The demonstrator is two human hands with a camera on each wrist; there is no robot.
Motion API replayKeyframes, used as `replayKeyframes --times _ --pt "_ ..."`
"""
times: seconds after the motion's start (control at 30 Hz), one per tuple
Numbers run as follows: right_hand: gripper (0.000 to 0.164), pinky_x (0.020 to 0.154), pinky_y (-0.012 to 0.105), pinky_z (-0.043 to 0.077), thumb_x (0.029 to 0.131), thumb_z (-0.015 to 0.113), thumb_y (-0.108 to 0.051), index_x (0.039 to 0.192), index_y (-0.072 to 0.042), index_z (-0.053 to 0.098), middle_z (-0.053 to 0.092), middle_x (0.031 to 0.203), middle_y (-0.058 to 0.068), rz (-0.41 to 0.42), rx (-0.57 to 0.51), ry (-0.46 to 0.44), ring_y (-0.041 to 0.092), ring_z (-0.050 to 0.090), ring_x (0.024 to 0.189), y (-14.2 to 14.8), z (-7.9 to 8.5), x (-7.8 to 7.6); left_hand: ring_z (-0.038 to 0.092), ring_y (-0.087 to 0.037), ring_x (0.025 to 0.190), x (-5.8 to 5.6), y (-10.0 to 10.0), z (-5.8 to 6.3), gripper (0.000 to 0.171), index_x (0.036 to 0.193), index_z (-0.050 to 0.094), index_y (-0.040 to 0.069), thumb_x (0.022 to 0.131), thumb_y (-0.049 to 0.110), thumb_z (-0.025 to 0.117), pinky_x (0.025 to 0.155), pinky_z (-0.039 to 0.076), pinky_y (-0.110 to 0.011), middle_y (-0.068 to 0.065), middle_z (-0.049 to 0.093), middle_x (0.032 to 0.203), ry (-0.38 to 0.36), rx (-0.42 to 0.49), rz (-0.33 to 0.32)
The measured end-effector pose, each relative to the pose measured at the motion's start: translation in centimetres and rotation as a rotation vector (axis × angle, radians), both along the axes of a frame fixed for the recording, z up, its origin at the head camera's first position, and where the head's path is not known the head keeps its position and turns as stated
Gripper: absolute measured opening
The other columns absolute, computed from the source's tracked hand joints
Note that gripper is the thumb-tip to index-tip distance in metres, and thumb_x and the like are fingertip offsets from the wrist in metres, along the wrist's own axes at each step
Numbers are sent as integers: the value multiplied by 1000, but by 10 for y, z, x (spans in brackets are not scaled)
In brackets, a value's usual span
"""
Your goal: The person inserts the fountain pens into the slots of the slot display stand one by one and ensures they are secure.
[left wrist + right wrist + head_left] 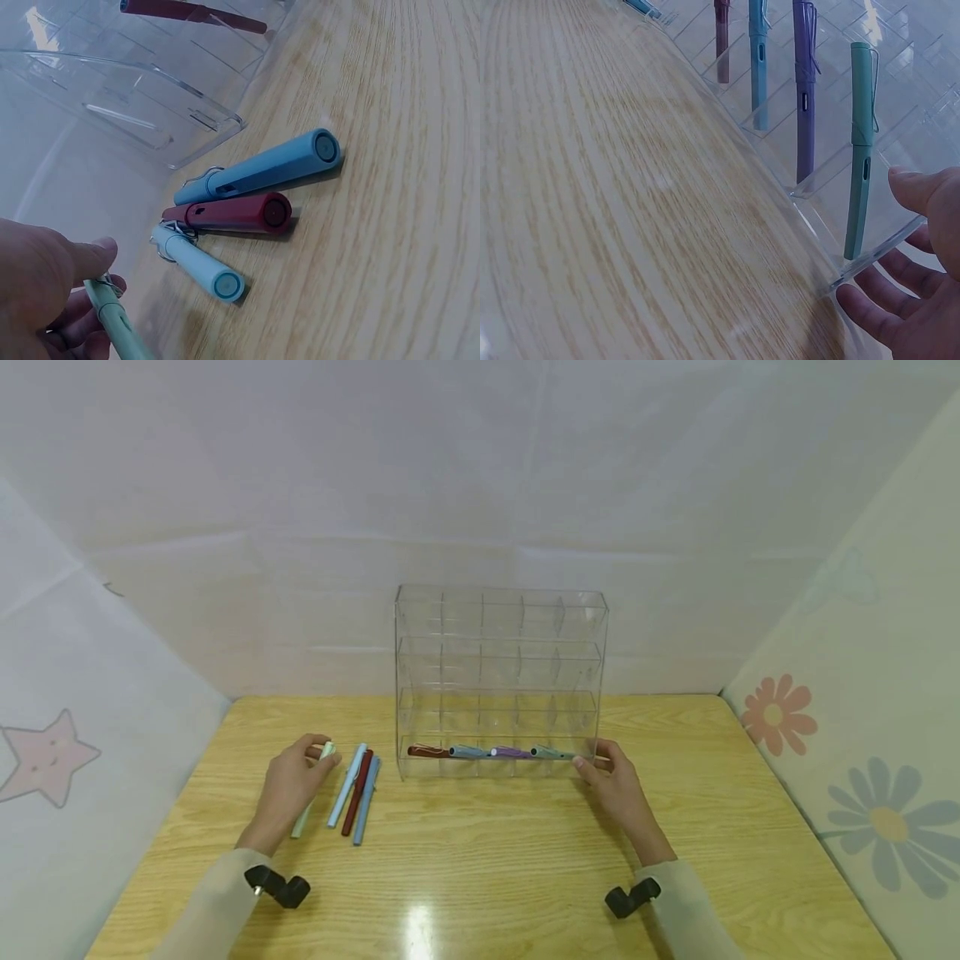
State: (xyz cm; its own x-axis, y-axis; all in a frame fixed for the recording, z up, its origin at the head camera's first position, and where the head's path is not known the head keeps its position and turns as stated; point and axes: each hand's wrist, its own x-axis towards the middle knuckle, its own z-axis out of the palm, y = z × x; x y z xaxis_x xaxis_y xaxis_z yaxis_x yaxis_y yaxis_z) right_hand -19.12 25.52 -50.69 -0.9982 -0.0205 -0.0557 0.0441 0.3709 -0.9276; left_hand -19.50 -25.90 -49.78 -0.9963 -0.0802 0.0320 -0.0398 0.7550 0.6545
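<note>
My left hand [287, 787] pinches a pale green pen [302, 821] with a metal clip between thumb and fingers, at the left of the table. Just to its right lie a light blue pen [347, 787], a dark red pen [357, 793] and a blue pen [367, 802], side by side. A clear acrylic rack [501, 657] with tiered compartments stands at the back middle. Its lowest tier holds a dark red, a blue, a purple [805, 97] and a green pen [861, 150]. My right hand [621, 787] grips the rack's lower right side, thumb inside and fingers outside.
The wooden table [480, 877] ends at a pale cloth backdrop [322, 610] close behind the rack. Printed cloth walls stand on both sides. Black wrist mounts [277, 887] sit on both sleeves. The rack's upper tiers rise above the pens.
</note>
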Motion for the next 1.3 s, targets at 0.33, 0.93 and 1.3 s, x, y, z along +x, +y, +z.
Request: replayKeyframes --times 0.33,0.93,1.3 --pt "58 92 20 57 108 66 -31 154 -2 45 52 154 22 -13 1 -1 40 57 139 -1 0 -1 63 -27 84 8 4 10 49 141 61 3 108 39 65 56 47 -30 -24 69 121 98 -10 34" --pt "63 100 30 59 108 64 -35 157 -3 41 48 158 23 6 16 -6 41 55 143 1 3 1 59 -22 74 23 15 48 42 124 70 4 104 41 70 51 44 -27 -15 72 94 206 -42 75" --pt "62 95 23 58 108 65 -31 157 -1 42 50 156 25 4 8 4 42 56 141 1 -1 1 59 -6 79 34 16 70 39 120 71 8 102 43 72 52 50 -27 -13 74 101 266 8 99"
